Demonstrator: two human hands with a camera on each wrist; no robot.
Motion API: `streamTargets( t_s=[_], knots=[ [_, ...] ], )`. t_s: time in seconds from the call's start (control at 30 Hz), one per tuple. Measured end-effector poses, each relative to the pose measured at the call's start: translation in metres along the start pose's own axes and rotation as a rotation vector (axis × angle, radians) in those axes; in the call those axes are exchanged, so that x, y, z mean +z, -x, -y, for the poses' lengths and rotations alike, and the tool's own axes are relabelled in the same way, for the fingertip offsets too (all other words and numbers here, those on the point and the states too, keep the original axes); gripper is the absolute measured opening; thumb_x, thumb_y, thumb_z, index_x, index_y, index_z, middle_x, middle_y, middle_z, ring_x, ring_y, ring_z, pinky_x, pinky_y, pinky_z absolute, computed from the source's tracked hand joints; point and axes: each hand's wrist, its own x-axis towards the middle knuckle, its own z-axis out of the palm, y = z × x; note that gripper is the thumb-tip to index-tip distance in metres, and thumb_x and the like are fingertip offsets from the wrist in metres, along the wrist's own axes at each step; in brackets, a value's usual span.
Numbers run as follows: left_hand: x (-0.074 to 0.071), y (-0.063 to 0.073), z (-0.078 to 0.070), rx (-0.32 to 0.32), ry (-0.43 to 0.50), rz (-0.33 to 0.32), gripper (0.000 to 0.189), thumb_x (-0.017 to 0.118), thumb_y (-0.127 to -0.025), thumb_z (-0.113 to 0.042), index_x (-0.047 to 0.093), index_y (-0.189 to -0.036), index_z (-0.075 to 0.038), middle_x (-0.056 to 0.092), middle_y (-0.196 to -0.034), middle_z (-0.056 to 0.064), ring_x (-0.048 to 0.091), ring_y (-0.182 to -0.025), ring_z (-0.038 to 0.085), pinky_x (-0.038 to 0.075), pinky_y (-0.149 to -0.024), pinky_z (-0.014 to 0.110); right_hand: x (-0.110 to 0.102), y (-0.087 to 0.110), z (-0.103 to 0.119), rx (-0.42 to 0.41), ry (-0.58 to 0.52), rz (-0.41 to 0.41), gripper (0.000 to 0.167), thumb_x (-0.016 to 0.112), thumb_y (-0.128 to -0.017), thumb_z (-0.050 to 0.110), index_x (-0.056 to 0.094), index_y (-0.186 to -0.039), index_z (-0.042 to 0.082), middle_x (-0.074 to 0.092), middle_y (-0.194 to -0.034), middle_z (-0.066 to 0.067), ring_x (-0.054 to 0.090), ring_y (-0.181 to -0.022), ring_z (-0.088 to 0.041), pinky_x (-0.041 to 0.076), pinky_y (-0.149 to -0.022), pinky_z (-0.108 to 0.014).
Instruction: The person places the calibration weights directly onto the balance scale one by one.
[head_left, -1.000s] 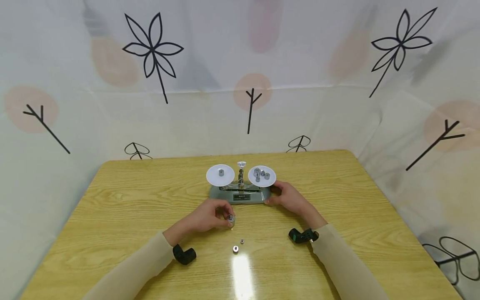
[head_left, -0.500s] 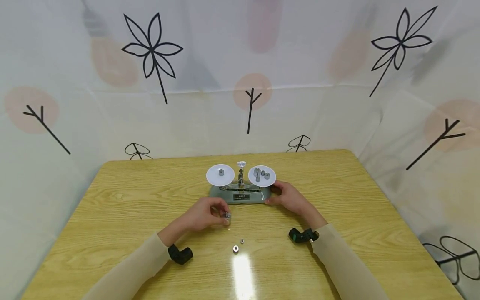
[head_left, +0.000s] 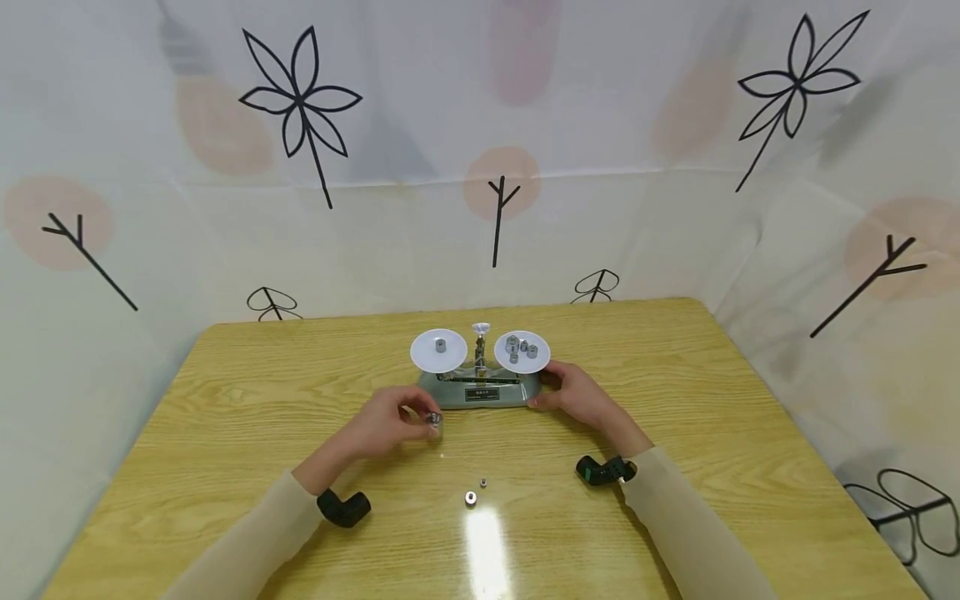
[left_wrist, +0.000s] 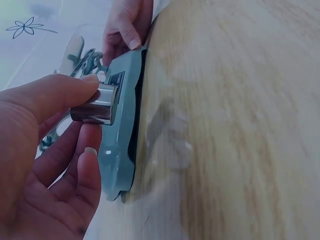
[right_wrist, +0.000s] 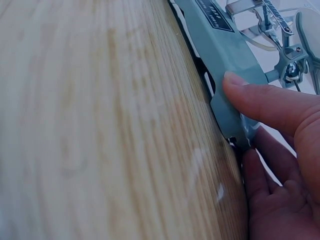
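My left hand (head_left: pixel 386 423) pinches a shiny metal cylinder weight (left_wrist: pixel 96 106) between thumb and fingers. It is above the table, just in front of the left end of a grey-green balance scale (head_left: pixel 450 398). The left white pan (head_left: pixel 424 354) bears one weight (head_left: pixel 441 345). Several weights (head_left: pixel 513 344) sit on the right white pan (head_left: pixel 527 367). At the scale's right end my right hand (head_left: pixel 581 398) grips the base. In the right wrist view its thumb (right_wrist: pixel 240 85) lies on the front face, the fingers round the end.
Two small metal weights stand on the wooden table (head_left: pixel 637 533) in front of the scale: a larger one (head_left: pixel 470 498) and a tiny one (head_left: pixel 483 482). A patterned white cloth (head_left: pixel 375 233) hangs behind the table's far edge.
My left hand has carried the weight leftward and slightly away from me, toward the scale's left end. The right hand keeps its hold on the base; the pans look the same.
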Motion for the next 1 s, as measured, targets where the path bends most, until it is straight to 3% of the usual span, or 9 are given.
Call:
streamTargets(
  t_s=[0.53, 1.0],
  knots=[
    [-0.035, 0.005, -0.01, 0.027, -0.075, -0.139, 0.018, 0.082, -0.084, -0.018, 0.071, -0.099, -0.017, 0.068, -0.092, -0.006, 0.063, -0.089, 0.017, 0.051, -0.07, 0.029, -0.001, 0.002, 0.003, 0.004, -0.008, 0.003, 0.067, 0.083, -0.08, 0.006, 0.054, -0.139, -0.001, 0.055, -0.139, -0.019, 0.05, -0.129, -0.035, 0.038, -0.109, -0.05],
    [-0.061, 0.001, -0.026, 0.054, -0.142, -0.205, 0.017, 0.08, -0.086, -0.016, 0.071, -0.1, -0.015, 0.068, -0.094, -0.005, 0.063, -0.089, 0.015, 0.052, -0.07, 0.03, -0.002, 0.002, 0.002, 0.0, -0.006, 0.006, 0.067, 0.083, -0.08, 0.006, 0.054, -0.139, -0.001, 0.056, -0.138, -0.018, 0.05, -0.129, -0.033, 0.039, -0.108, -0.048]
  ],
)
